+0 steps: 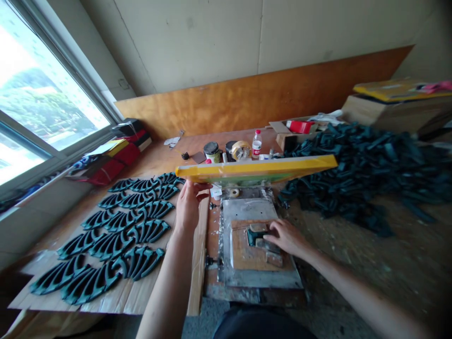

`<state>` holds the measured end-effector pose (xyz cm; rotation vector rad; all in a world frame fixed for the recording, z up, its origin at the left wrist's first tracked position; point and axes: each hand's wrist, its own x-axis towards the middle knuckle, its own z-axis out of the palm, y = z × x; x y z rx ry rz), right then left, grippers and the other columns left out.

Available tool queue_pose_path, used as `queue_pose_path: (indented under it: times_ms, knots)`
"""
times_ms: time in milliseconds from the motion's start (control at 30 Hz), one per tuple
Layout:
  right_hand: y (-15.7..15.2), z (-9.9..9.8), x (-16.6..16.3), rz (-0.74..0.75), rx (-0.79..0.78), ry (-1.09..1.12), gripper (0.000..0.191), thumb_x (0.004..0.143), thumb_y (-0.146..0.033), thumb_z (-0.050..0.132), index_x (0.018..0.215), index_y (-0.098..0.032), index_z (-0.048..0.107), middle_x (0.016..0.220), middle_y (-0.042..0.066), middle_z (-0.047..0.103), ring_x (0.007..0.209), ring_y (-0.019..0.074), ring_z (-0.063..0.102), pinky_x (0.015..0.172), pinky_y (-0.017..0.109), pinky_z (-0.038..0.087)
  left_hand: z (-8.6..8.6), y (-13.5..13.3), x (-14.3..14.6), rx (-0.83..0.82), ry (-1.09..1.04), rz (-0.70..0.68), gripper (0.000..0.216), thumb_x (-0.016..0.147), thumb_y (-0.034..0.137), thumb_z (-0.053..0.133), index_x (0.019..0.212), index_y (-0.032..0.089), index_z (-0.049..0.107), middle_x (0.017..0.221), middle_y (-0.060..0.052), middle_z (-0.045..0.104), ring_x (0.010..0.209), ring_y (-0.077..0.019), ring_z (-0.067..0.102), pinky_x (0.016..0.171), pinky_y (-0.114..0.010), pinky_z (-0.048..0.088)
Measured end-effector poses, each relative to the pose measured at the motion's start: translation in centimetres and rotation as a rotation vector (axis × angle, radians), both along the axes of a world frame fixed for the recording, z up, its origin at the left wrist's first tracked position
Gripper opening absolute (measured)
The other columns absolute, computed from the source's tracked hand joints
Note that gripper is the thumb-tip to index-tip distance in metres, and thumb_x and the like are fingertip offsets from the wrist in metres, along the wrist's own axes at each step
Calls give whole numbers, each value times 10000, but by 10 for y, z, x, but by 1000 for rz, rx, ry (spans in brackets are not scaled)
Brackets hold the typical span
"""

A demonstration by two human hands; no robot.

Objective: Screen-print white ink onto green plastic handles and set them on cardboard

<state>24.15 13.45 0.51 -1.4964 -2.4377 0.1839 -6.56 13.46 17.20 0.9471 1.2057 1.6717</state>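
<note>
My left hand (189, 202) is at the left end of a yellow-taped screen printing frame (257, 168), fingers closed at its lower edge. The frame is raised and seen nearly edge-on. Below it a grey metal plate (247, 209) bears a brown wooden board (242, 256) with small blocks (273, 259) on it. A dark green plastic part (252, 238) sits among these blocks. My right hand (287, 237) pinches this part's right end with thumb and fingers; the exact contact is partly hidden.
Rows of dark green parts (113, 252) lie fanned out on cardboard (132, 294) at left. A large heap of similar parts (346, 174) covers the right side. Behind the frame stand jars (212, 150), a tape roll (241, 150) and a red-capped bottle (256, 143).
</note>
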Motion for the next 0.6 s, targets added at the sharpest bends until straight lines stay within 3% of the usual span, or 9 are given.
queue_pose_path:
  times_ms: [67,133,167,200,267,367,467,533,600]
  knots:
    - [-15,-14,-14,-32,-90,-41,173,821,-317,663,842,-148,631,919,101,668,891,232,630,756,318,492,-9,-6,9,7,18,96,524,851,608,472,1139,184,581,891,-61,705,852,-167,654,659,-237,469]
    - [-22,-18,-25,-98,-172,-45,94,867,-233,597,885,-141,607,906,112,662,873,233,632,752,319,478,-39,-28,25,-117,15,93,614,801,662,507,1190,191,565,932,-79,711,832,-176,656,655,-247,476]
    - [-25,-17,-30,-128,-202,-28,77,887,-207,561,901,-141,598,881,108,663,846,227,636,742,314,476,-61,-44,36,-242,9,24,675,758,700,531,1176,173,584,899,-94,714,802,-187,658,637,-252,478]
    - [-29,-16,-36,-152,-212,1,80,903,-194,531,918,-144,590,873,106,664,832,222,637,740,311,475,-86,-60,48,-455,-3,-161,793,640,776,580,1088,123,631,831,-130,715,737,-221,659,575,-269,473]
    - [-42,-17,-49,-176,-159,68,101,905,-191,517,975,-152,578,941,118,662,893,236,627,785,332,475,-138,-89,75,-771,-14,-434,910,529,816,626,1130,133,632,951,-182,713,828,-299,673,544,-304,481]
    - [-70,-21,-71,-78,-35,175,179,845,-178,578,1023,-177,565,1042,115,635,1002,276,581,878,400,458,-193,-109,102,-858,-211,-487,819,551,865,536,1010,199,664,1007,-144,703,988,-315,649,626,-333,511]
    - [-81,-17,-71,109,-40,303,185,819,-172,602,995,-216,566,1004,49,619,985,243,561,890,388,455,-201,-102,93,-863,-173,-360,635,606,800,561,809,206,651,825,-96,700,914,-291,677,660,-347,514]
    - [-72,-10,-49,136,-75,378,161,839,-179,597,989,-232,575,988,20,610,976,214,554,885,362,452,-190,-95,72,-825,89,-215,506,697,710,569,833,229,648,819,-67,701,844,-274,689,651,-362,520]
    - [-54,-6,-8,40,-80,412,124,867,-181,573,981,-229,590,984,23,611,969,204,556,876,355,451,-175,-92,51,-757,408,-104,393,809,601,541,934,246,653,923,-61,700,860,-262,676,674,-381,535]
